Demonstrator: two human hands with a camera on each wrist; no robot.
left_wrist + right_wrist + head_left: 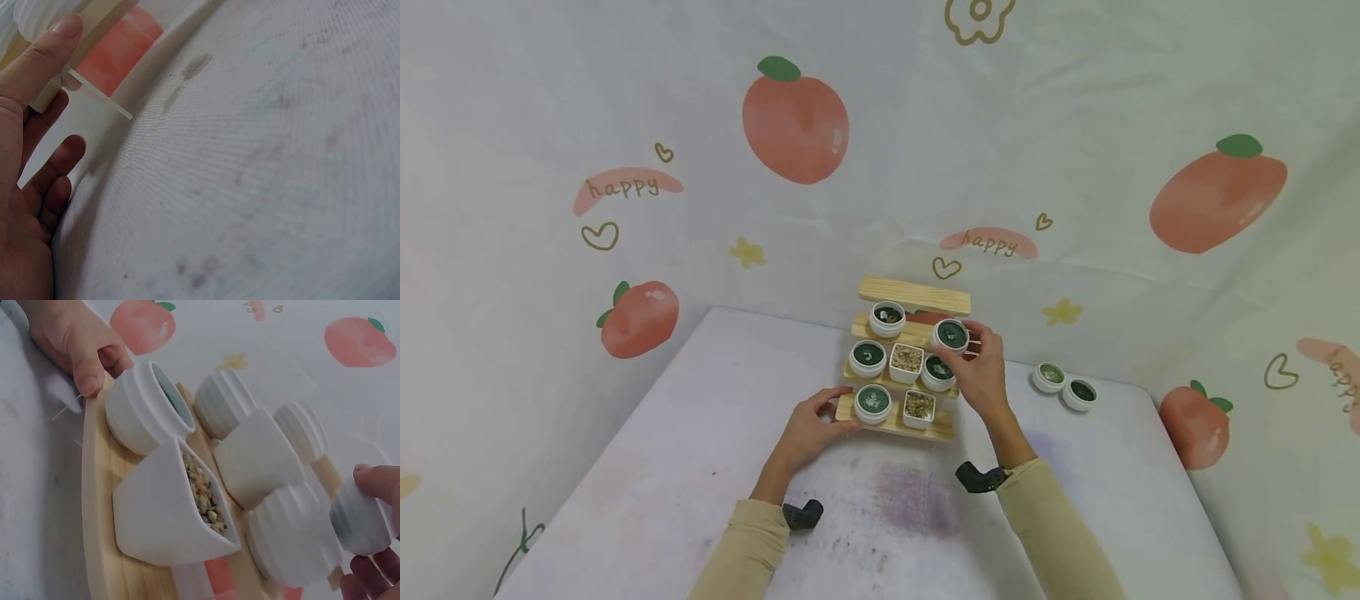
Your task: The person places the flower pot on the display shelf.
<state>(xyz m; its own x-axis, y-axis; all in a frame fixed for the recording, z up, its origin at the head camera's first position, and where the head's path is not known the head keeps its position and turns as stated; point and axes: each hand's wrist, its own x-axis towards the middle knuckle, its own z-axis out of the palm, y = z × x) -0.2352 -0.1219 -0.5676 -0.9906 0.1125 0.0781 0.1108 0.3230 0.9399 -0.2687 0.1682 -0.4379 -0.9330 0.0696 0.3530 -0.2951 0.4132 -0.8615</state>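
Note:
A tiered wooden stand (915,295) holds small white pots on its stepped planks. My left hand (808,427) grips the left end of the bottom plank (97,506), thumb in front and fingers behind. With thumb and fingers, my right hand (983,373) holds a round white pot (952,336) with dark green contents at the right end of an upper plank; whether it touches the wood I cannot tell. Round pots, such as one on the lowest plank (873,402), have green contents. Two square pots, one of them in front (169,506), hold gravel-like bits.
Two more round pots, one lighter green (1049,377) and one darker (1079,394), stand on the table to the right of the stand. A white cloth (820,150) printed with fruit hangs behind. The table cover (700,433) has purple stains at the front.

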